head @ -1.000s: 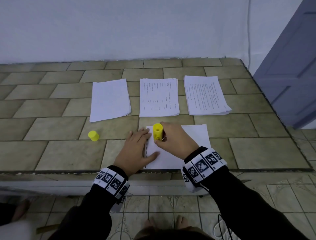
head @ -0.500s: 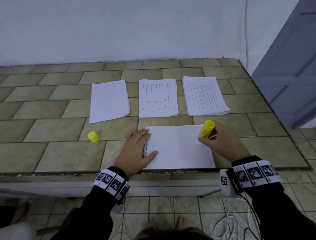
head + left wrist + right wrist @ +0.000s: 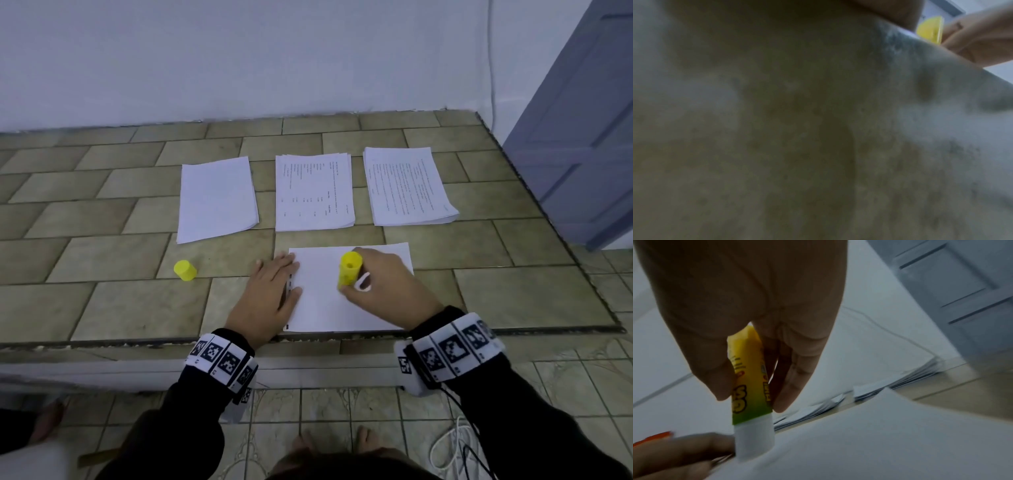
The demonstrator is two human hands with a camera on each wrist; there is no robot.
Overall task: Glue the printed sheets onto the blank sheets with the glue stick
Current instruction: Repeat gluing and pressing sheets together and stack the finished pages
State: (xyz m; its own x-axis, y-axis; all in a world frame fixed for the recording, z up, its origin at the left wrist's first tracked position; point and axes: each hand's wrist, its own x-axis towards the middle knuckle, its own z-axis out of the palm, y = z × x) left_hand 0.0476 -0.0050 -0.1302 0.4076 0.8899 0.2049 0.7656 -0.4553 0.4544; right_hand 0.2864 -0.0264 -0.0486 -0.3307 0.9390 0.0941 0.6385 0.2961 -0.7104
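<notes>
A white sheet (image 3: 322,308) lies near the front edge of the tiled counter, printed side apparently down. My right hand (image 3: 383,287) grips the yellow glue stick (image 3: 348,269), also seen close up as the glue stick (image 3: 750,382), with its white tip pressed on the sheet (image 3: 879,443). My left hand (image 3: 270,294) lies flat with straight fingers on the sheet's left edge. The left wrist view is mostly a blurred tile surface, with the glue stick (image 3: 930,30) at the top right. A blank stack (image 3: 217,198) and two printed stacks (image 3: 313,192) (image 3: 407,186) lie behind.
The yellow cap (image 3: 185,270) stands on the counter (image 3: 120,308) left of my left hand. A blue-grey door (image 3: 589,120) is at the right, past the counter's right edge. A white wall runs behind. White cables (image 3: 452,445) lie on the floor.
My right hand swept the glue stick from the sheet's left to its right edge, then back toward the middle. My left hand has stayed pressing the left edge.
</notes>
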